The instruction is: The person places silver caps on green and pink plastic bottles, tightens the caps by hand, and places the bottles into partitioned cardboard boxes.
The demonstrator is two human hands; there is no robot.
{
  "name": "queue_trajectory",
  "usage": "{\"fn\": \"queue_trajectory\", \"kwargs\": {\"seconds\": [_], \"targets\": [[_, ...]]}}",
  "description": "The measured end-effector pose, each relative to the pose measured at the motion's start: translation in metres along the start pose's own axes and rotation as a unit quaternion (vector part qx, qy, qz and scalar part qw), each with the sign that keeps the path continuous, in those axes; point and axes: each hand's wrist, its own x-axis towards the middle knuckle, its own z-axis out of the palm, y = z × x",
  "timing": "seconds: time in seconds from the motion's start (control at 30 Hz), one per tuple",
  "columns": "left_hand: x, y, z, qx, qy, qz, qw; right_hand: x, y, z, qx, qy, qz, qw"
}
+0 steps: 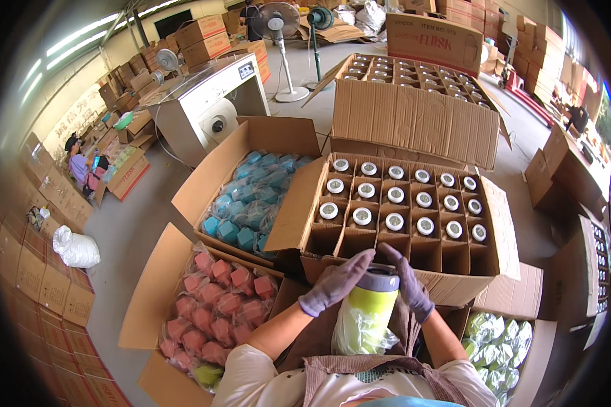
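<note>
Bottle (372,308), yellow-green with grey lid, lower centre of frame, half out of thin plastic bag | left hand (334,283) and right hand (410,285) clamped around lid | likely light, rigid, slippery in film; best gripped at body | divided carton (455,285) just above.

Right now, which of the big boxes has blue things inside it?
The open cardboard box at the upper left, behind the box of pink items. It holds bagged blue items; the divided box holds white-capped bottles, and the lower-right box holds green ones.
</note>
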Motion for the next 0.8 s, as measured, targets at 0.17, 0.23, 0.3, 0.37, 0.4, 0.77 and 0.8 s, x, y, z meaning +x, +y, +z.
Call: {"fn": "queue_trajectory", "kwargs": {"seconds": [0.17,0.23,0.3,0.37,0.4,0.77,0.8], "targets": [[0.048,-0.096,-0.025,-0.407,-0.203,-0.089,0.886,-0.001,-0.074,0.060,-0.429,-0.104,-0.181,0.879],[0.085,-0.154,-0.012,-0.401,-0.265,-0.152,0.863,-0.011,-0.105,0.116,-0.536,-0.203,-0.265,0.775],[0.098,-0.092,0.002,-0.241,-0.284,-0.207,0.905,-0.006,-0.115,0.115,-0.500,-0.232,-0.226,0.803],[0.074,-0.077,-0.026,-0.126,-0.123,-0.136,0.975,0.013,-0.124,0.087,-0.283,-0.227,-0.213,0.907],[0.058,-0.056,-0.046,-0.097,-0.067,-0.070,0.991,0.011,-0.113,0.060,-0.271,-0.143,-0.240,0.921],[0.083,-0.054,-0.001,-0.165,-0.188,-0.242,0.937,0.030,-0.100,0.098,-0.507,-0.265,-0.231,0.787],[0.081,-0.044,0.000,-0.226,-0.179,-0.216,0.933,0.033,-0.099,0.098,-0.452,-0.282,-0.249,0.809]]}}
